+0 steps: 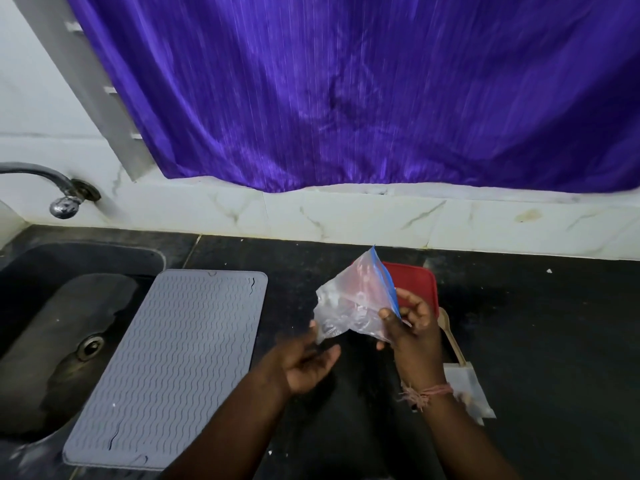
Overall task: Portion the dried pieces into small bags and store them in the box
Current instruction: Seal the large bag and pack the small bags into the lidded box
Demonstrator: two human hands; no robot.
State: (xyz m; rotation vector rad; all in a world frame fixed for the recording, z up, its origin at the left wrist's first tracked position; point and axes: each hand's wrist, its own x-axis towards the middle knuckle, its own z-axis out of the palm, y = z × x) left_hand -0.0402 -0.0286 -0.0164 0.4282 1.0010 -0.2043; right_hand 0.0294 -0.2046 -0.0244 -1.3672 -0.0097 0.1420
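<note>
Right hand (412, 320) pinches a clear bag (356, 303) by its zip, left hand (308, 362) open beneath; filling looks unfinished, red box (415, 282) lidded, nothing visibly stored.

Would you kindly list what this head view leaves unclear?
- Red-lidded box: its body is hidden behind the clear zip bag with blue seal and the right hand.
- Bag contents: blurred, unreadable.
- Pale wooden spoon: bowl partly hidden by the right hand.
- Left hand: motion-blurred, grip uncertain.
</note>
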